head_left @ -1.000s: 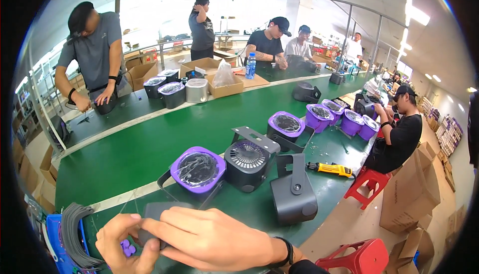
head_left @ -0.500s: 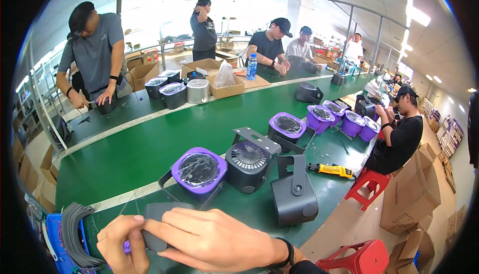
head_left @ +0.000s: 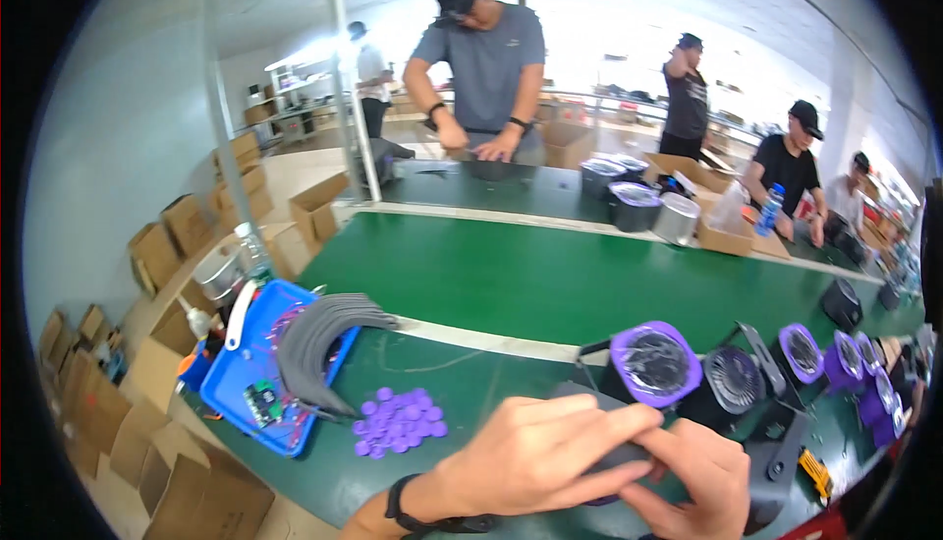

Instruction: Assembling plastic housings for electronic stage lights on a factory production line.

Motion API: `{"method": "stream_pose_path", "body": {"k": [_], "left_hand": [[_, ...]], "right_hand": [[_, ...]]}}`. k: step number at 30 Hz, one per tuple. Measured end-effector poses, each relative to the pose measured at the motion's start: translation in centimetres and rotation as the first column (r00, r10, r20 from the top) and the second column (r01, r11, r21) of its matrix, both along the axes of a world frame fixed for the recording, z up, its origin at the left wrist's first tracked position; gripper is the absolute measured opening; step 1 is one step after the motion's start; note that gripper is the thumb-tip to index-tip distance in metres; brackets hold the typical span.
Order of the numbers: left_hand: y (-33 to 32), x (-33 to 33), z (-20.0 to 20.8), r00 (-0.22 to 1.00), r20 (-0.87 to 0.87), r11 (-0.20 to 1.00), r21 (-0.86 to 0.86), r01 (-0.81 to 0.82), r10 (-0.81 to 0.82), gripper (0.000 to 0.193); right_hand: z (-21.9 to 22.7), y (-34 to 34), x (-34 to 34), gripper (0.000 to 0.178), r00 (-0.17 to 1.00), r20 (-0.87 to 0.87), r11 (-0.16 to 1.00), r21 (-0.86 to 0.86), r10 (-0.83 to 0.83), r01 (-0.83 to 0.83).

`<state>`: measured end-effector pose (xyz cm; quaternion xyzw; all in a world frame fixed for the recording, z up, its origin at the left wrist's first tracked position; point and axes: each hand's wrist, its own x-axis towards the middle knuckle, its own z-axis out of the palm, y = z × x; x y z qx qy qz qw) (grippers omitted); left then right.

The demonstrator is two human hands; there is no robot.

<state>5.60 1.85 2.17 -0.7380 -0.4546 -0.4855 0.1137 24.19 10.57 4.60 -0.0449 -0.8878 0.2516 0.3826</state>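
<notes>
My left hand (head_left: 535, 452) and my right hand (head_left: 699, 476) come together over the near part of the green bench. Their fingers are closed around a dark grey fan housing (head_left: 587, 393), mostly hidden behind them. A bit of purple shows below it. Just beyond stands a fan with a purple rim (head_left: 656, 363) and a film-covered front. Beside that is a dark fan with a round grille (head_left: 727, 383) and a bracket. Left of my hands lies a pile of small round purple caps (head_left: 398, 422).
A blue tray (head_left: 221, 397) holds wires and a green circuit board, with a stack of curved grey strips (head_left: 314, 343) over its edge. More purple-rimmed fans (head_left: 801, 353) and a yellow power tool (head_left: 815, 474) are at right. Co-workers stand across the green belt (head_left: 471, 270).
The view has swung left, bringing the blue tray and purple caps into full sight. Both hands stay closed around the housing; my left hand's fingers now reach across its top.
</notes>
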Motion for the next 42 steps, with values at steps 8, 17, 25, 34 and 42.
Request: {"method": "stream_pose_path", "body": {"k": [8, 17, 25, 34, 42], "left_hand": [[0.5, -0.5, -1.1, 0.999, -0.028, 0.998, 0.045, -0.033, 0.034, 0.04], [0.3, -0.4, -1.5, 0.999, 0.035, 0.998, 0.055, 0.017, -0.018, 0.054], [-0.3, -0.6, -0.9, 1.0, 0.018, 1.0, 0.005, 0.015, -0.015, 0.051], [-0.4, -1.2, 0.1, 0.998, -0.032, 0.994, -0.1, -0.047, 0.044, 0.041], [-0.1, -0.1, -0.4, 0.993, -0.028, 0.99, -0.079, -0.119, 0.118, 0.03]], "right_hand": [[0.1, 0.1, -0.4, 0.049, 1.0, 0.006, 0.999, 0.047, 0.022, -0.022], [0.6, -0.5, -0.5, 0.048, 0.998, 0.062, 0.998, 0.064, 0.01, -0.014], [0.7, -0.8, -0.4, 0.052, 0.992, 0.112, 0.993, 0.099, 0.054, -0.065], [-0.2, 0.8, -1.3, 0.044, 0.995, 0.025, 0.995, 0.039, 0.095, -0.096], [-0.2, 0.9, -0.4, 0.051, 0.996, 0.085, 0.991, 0.129, 0.024, -0.035]]}}
